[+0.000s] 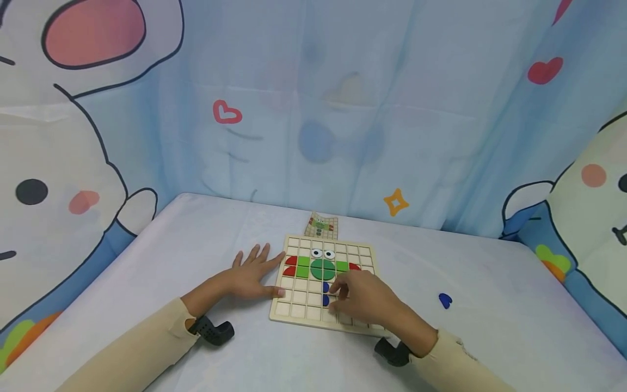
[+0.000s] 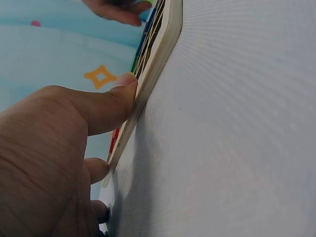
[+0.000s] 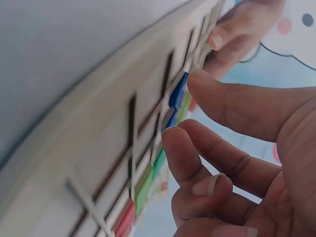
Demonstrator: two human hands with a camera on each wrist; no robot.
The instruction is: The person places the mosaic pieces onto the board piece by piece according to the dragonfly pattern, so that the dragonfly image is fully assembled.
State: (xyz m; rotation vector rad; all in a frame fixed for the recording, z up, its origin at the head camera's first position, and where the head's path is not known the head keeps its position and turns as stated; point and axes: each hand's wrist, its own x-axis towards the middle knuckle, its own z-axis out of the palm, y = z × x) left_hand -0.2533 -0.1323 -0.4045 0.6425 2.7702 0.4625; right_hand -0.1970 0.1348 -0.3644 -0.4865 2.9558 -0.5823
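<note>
A square wooden grid board (image 1: 297, 311) lies on the white cloth. On it are two eye pieces (image 1: 317, 253), a dark green disc (image 1: 322, 269) of quarter pieces, light green squares (image 1: 303, 267) and red pieces (image 1: 290, 270). Below the disc sit two blue pieces (image 1: 325, 300). With fingers spread, my left hand (image 1: 251, 276) touches the board's left edge with thumb and a fingertip. My right hand (image 1: 364, 296) hovers beside the blue pieces, covering the board's right part. In the right wrist view its thumb (image 3: 227, 101) and forefinger stand apart, nothing between them.
A loose blue heart-like piece (image 1: 445, 300) lies on the cloth to the right. Behind the board stands a small pattern card (image 1: 321, 226) showing a similar figure. A blue printed curtain (image 1: 343, 136) closes off the back of the table.
</note>
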